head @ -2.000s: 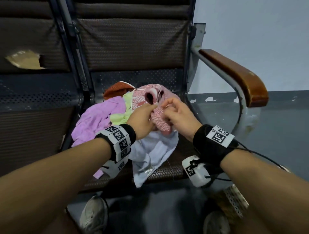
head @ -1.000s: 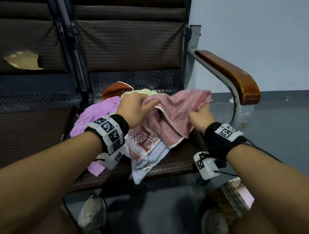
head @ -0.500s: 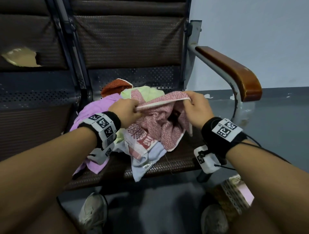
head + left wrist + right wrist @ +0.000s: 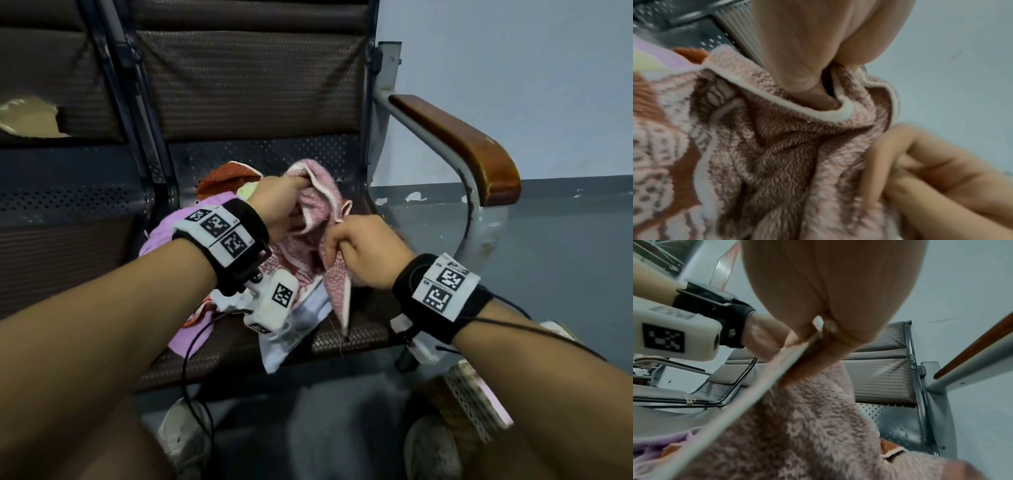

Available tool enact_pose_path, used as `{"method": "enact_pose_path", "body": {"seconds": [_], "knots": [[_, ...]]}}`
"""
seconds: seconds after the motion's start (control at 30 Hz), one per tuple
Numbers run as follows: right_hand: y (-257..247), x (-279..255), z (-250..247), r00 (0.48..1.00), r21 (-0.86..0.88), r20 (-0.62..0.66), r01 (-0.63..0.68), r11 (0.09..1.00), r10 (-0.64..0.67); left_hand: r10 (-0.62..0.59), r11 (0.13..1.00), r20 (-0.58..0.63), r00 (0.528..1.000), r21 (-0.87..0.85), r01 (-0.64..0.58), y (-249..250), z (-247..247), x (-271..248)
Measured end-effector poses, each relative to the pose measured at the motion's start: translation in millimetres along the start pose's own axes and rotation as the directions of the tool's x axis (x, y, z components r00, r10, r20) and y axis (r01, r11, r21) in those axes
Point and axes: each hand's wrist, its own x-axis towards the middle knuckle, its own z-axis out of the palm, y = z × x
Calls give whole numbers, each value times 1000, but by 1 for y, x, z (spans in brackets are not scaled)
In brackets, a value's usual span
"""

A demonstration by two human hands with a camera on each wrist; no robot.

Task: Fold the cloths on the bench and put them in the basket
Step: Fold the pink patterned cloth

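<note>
Cloths are piled on the brown woven bench (image 4: 342,337) seat, pretty messy. Going left to right: a purple cloth (image 4: 161,236) hangs toward the front edge, an orange one (image 4: 226,178) sits at the back of the heap, and a pale blue one (image 4: 298,329) droops off the front. The left hand (image 4: 277,205) has its fingers curled tight around the cream-trimmed edge of a pink towel (image 4: 320,205), holding it up over the pile. Its wrist strap and camera block a good chunk of the heap. Just beside it, the right hand (image 4: 368,253) pinches a lower bit of the same towel between thumb and fingers. Further right there's the wooden armrest (image 4: 459,144) on its metal frame. Down on the floor at the lower right, a woven basket (image 4: 469,394) peeks out, mostly hidden behind the right forearm. Two pale shoes (image 4: 185,435) show under the bench.
</note>
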Motion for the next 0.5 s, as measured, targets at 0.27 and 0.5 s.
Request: {"method": "enact_pose_path", "body": {"seconds": [0.27, 0.5], "knots": [[2, 8, 6, 951, 340, -46, -272, 900, 305, 4, 995, 273, 962, -95, 22, 8, 20, -35], [-3, 16, 20, 923, 491, -100, -280, 825, 372, 170, 985, 159, 973, 6, -173, 10, 12, -29]]}}
